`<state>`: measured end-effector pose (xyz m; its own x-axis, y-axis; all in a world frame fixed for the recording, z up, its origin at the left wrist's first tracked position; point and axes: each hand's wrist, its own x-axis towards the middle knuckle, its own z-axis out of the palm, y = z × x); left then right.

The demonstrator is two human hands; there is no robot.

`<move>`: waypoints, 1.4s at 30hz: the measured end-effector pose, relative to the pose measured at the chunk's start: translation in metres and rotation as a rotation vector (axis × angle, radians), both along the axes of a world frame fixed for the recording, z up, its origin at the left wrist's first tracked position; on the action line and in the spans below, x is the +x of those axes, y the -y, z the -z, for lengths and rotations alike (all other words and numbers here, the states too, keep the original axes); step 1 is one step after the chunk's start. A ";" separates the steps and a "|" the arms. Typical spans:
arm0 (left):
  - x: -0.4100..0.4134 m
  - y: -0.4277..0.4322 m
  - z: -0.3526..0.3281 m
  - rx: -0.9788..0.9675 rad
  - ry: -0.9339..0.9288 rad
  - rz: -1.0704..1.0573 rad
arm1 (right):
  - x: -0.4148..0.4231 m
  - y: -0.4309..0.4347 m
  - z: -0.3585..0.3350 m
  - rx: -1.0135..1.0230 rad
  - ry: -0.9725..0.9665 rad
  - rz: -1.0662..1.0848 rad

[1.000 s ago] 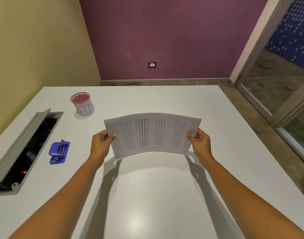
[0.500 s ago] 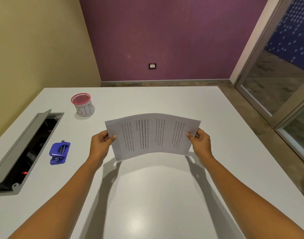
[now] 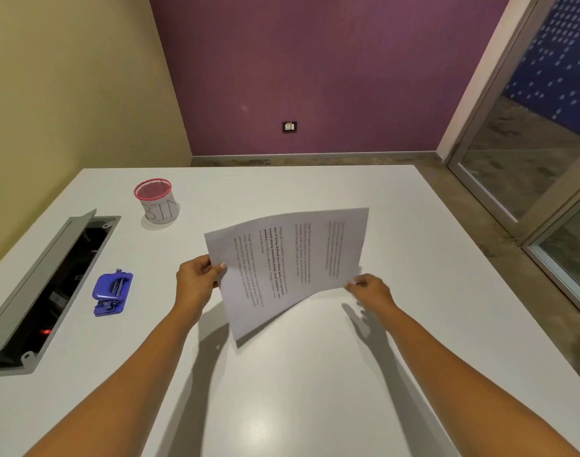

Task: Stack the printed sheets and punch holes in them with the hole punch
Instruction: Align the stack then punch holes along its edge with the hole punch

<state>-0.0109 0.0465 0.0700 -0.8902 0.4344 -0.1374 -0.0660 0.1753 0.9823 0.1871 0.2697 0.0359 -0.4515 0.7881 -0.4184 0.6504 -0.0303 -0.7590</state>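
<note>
While the left hand (image 3: 196,282) pinches the thin, bowed printed sheets (image 3: 291,258) over the glossy white table (image 3: 282,400), the right hand (image 3: 372,290) meets their corner, grip unclear.

Pretty bright, lit evenly from above. Soft dark shadows on the white table (image 3: 315,186) under the sheets (image 3: 288,268), glare patch near the bottom edge. Fisheye bending at the sides, print kinda blurry.

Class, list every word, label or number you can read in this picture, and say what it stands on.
"BIN": handwritten on the red-rimmed cup.
"around strong community bonds": bold line on the printed sheets; the other lines are too small to read.
Hole punch: no readable marking.
</note>
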 end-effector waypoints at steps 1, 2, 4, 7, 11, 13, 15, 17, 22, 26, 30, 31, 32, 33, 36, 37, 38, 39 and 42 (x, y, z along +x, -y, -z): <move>0.001 -0.001 0.000 0.004 0.005 -0.002 | -0.001 0.003 0.003 -0.036 0.016 -0.035; 0.003 -0.002 0.000 0.011 0.013 -0.008 | -0.003 0.006 0.003 -0.074 0.033 -0.068; 0.004 -0.003 0.001 0.028 0.037 -0.027 | -0.007 0.013 0.004 -0.146 0.058 -0.124; 0.008 -0.006 0.003 0.063 0.096 -0.056 | -0.016 0.021 0.008 -0.212 0.035 -0.157; 0.015 -0.012 0.005 0.115 0.139 -0.092 | -0.025 0.029 0.004 -0.407 -0.155 -0.070; 0.017 -0.013 0.006 0.152 0.171 -0.102 | -0.030 0.031 -0.001 -0.472 -0.281 -0.010; 0.020 -0.014 0.006 0.178 0.194 -0.099 | -0.034 0.030 -0.004 -0.496 -0.406 0.076; 0.024 -0.014 0.005 0.194 0.202 -0.085 | -0.036 0.027 -0.006 -0.482 -0.480 0.123; 0.023 -0.009 0.007 0.217 0.210 -0.086 | -0.036 0.026 -0.016 -0.410 -0.513 0.125; 0.016 -0.004 0.000 0.256 0.219 -0.123 | -0.032 0.022 -0.021 -0.319 -0.496 0.079; 0.006 0.002 -0.010 0.236 0.200 -0.124 | -0.025 0.016 -0.023 -0.200 -0.473 0.011; 0.003 0.004 -0.012 0.225 0.197 -0.101 | -0.024 0.015 -0.024 -0.173 -0.467 -0.004; 0.001 0.006 -0.013 0.212 0.195 -0.070 | -0.024 0.014 -0.025 -0.154 -0.465 -0.016; -0.001 0.007 -0.015 0.192 0.187 -0.033 | -0.023 0.013 -0.027 -0.142 -0.465 -0.025; -0.003 0.006 -0.017 0.091 0.119 0.106 | -0.022 0.014 -0.030 -0.135 -0.479 -0.046; -0.003 0.004 -0.016 0.057 0.096 0.139 | -0.022 0.014 -0.031 -0.133 -0.482 -0.054; -0.002 0.003 -0.016 0.030 0.073 0.155 | -0.022 0.015 -0.031 -0.134 -0.485 -0.058; -0.001 0.002 -0.015 0.011 0.050 0.157 | -0.022 0.015 -0.031 -0.135 -0.485 -0.060; 0.002 0.000 -0.016 -0.015 -0.003 0.143 | -0.022 0.014 -0.032 -0.129 -0.470 -0.070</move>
